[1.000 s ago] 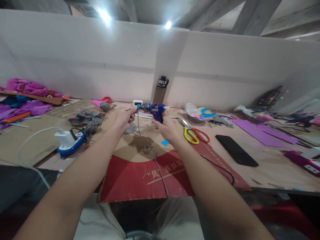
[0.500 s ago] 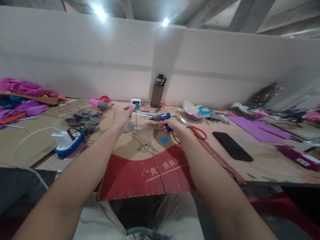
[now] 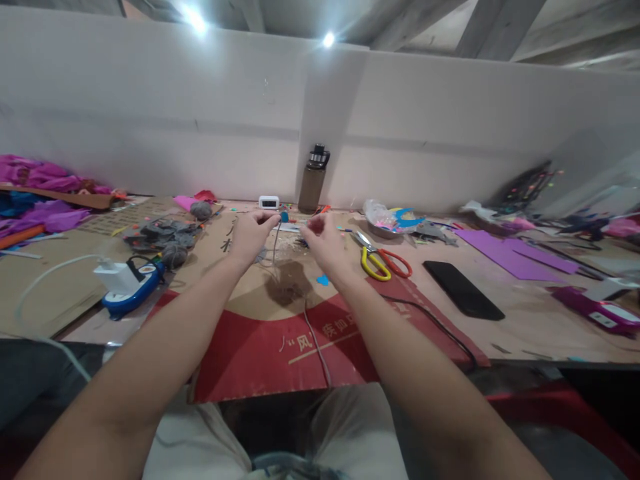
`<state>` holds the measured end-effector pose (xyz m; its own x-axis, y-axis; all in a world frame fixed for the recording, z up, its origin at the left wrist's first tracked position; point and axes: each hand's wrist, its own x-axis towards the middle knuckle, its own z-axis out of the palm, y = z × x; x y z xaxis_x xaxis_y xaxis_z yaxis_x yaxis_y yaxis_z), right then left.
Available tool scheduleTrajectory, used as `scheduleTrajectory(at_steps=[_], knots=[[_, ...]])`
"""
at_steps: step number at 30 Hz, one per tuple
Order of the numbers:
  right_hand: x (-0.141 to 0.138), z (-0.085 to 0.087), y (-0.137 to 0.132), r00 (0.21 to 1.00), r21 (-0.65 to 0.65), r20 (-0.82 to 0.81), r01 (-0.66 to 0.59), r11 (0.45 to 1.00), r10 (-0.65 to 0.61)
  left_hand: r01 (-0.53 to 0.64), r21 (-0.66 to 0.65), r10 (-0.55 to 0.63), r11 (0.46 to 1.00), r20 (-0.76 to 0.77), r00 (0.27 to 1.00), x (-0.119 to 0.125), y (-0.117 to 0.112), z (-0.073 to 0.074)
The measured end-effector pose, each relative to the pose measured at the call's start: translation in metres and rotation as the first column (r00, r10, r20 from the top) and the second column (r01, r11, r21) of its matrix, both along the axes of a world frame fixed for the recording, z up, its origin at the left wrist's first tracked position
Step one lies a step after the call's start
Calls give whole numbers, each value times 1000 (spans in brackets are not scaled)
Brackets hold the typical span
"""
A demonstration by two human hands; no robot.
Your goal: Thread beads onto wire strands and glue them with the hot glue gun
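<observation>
My left hand (image 3: pixel 254 235) is closed in a pinch at the far middle of the cardboard (image 3: pixel 240 360). A small blue piece (image 3: pixel 285 217) shows at its fingertips, and a thin grey cord (image 3: pixel 275 245) hangs down from them. Just right of it, my right hand (image 3: pixel 323 241) is raised with its fingers bent and slightly apart; I see nothing between them. Part of a dark tool (image 3: pixel 303 243) shows below those fingers, mostly hidden. A blue cut-out (image 3: pixel 323 281) lies on the cardboard under my right wrist. More of the cord (image 3: pixel 317 347) runs over the red front edge.
Scissors (image 3: pixel 375 259) with yellow and red handles and a black phone (image 3: pixel 463 290) lie to the right. A bottle (image 3: pixel 312 183) and small white clock (image 3: pixel 269 203) stand behind. On the left are a blue power strip (image 3: pixel 133 293) and grey scraps (image 3: pixel 163 235).
My right hand has let go of the blue glue gun and moved up and left, towards my left hand. The yellow scissor handle is now uncovered. My left hand keeps its pinch.
</observation>
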<state>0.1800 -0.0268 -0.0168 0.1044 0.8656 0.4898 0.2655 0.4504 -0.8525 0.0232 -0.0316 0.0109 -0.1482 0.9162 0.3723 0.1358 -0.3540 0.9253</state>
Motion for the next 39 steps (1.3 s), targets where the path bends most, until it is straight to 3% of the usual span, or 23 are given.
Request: scheduleTrajectory(at_steps=[3, 6, 8, 11, 13, 15, 18, 23, 39], knots=[[-27, -5, -4, 899, -115, -354, -314, 942, 257, -6, 190, 50, 982, -229, 972, 7, -4, -2], [-33, -7, -5, 796, -136, -509, -451, 882, 329, -17, 248, 95, 969, -304, 948, 10, -5, -3], [-28, -6, -6, 840, -137, -459, -391, 910, 291, -55, 274, 136, 960, -286, 949, 11, -5, -3], [-18, -2, -5, 963, -52, -203, -190, 981, 176, -94, 295, 177, 951, -266, 948, 11, -5, -3], [-13, 0, -6, 994, 42, -43, -96, 995, 98, -71, 245, 138, 967, -267, 954, 13, -6, -3], [-11, 2, -7, 999, 89, 19, -46, 995, 45, -14, 158, 54, 987, -251, 966, 15, -8, -3], [-9, 4, -9, 999, 95, 22, -31, 995, 29, 67, 73, -53, 995, -179, 982, 19, -11, -2], [-7, 5, -10, 1000, 108, 27, -17, 994, 14, 108, 13, -107, 994, -26, 994, 20, -11, 0], [-8, 10, -15, 1000, 98, 10, 19, 995, -21, 242, 0, -242, 970, 37, 970, 21, -7, -5]])
